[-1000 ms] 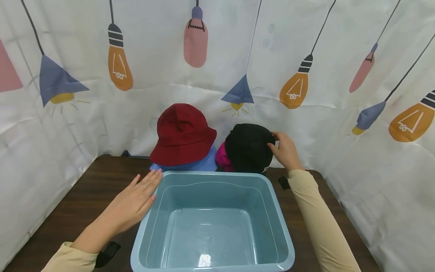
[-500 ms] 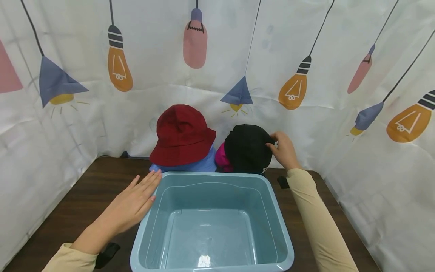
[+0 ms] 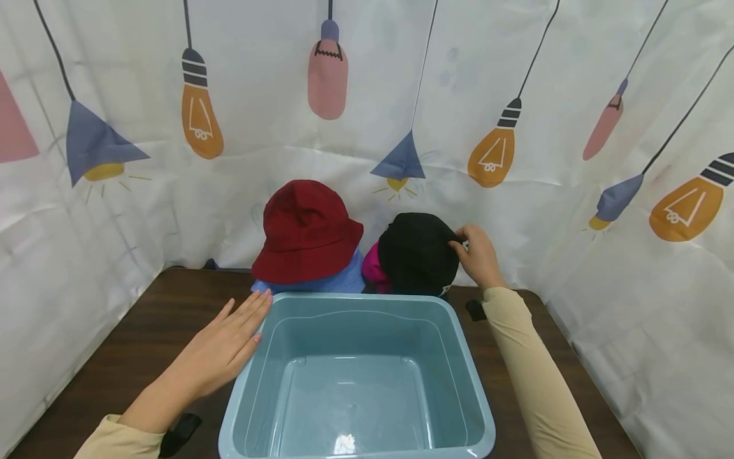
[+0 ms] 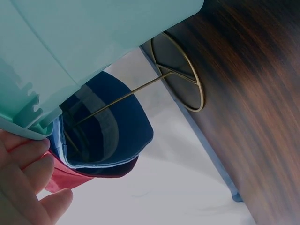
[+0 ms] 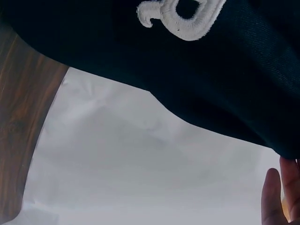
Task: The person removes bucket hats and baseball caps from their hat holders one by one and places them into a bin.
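Pinching cap point(image 3: 420, 252), brown table point(image 3: 134, 331), lamp-patterned sheeting point(image 3: 258, 95)

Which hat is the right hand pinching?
The rounded black fabric cap: the right hand pinches its edge, while the red bucket-shaped hat, light-blue hat and magenta fabric sit farther away.

Up high, the head camera faces forward and down over the basin point(image 3: 352, 401); the left-wrist one, low and tilted, peers past the basin's outer wall at the red hat point(image 3: 306, 239) both share; the right-wrist one crowds the black cap point(image 3: 417, 252), in head view too.
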Action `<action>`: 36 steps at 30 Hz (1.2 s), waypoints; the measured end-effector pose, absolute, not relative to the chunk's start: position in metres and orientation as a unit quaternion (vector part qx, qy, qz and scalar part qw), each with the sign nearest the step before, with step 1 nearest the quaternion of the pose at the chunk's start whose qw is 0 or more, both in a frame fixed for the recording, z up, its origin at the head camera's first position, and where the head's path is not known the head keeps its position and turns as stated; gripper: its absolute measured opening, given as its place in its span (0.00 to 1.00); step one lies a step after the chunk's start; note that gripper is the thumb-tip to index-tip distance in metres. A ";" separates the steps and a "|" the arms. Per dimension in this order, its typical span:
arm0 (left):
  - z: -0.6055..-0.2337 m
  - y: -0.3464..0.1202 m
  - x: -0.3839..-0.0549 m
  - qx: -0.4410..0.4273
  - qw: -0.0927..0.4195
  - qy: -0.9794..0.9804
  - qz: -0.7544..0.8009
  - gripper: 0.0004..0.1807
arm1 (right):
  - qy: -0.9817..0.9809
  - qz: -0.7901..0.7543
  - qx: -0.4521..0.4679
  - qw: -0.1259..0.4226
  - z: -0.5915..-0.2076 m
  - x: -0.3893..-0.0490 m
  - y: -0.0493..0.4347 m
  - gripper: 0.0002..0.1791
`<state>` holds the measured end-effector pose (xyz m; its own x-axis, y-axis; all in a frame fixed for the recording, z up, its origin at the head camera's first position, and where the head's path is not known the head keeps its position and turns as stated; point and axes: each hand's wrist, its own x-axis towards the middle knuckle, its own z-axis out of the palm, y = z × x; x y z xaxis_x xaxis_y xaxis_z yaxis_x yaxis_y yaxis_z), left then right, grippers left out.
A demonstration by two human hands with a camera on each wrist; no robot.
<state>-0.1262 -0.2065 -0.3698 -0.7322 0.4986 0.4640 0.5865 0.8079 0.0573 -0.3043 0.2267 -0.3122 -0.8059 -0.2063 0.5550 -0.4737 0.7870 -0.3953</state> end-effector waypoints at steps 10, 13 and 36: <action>-0.373 -0.207 -0.126 -0.290 0.218 -0.927 -0.100 0.29 | -0.902 0.282 0.190 0.265 -0.313 -0.305 0.226 0.05; -0.373 -0.207 -0.126 -0.290 0.218 -0.926 -0.101 0.29 | -0.898 0.290 0.194 0.269 -0.311 -0.303 0.225 0.04; -0.372 -0.207 -0.128 -0.298 0.227 -0.920 -0.113 0.29 | -0.873 0.364 0.195 0.259 -0.292 -0.290 0.217 0.07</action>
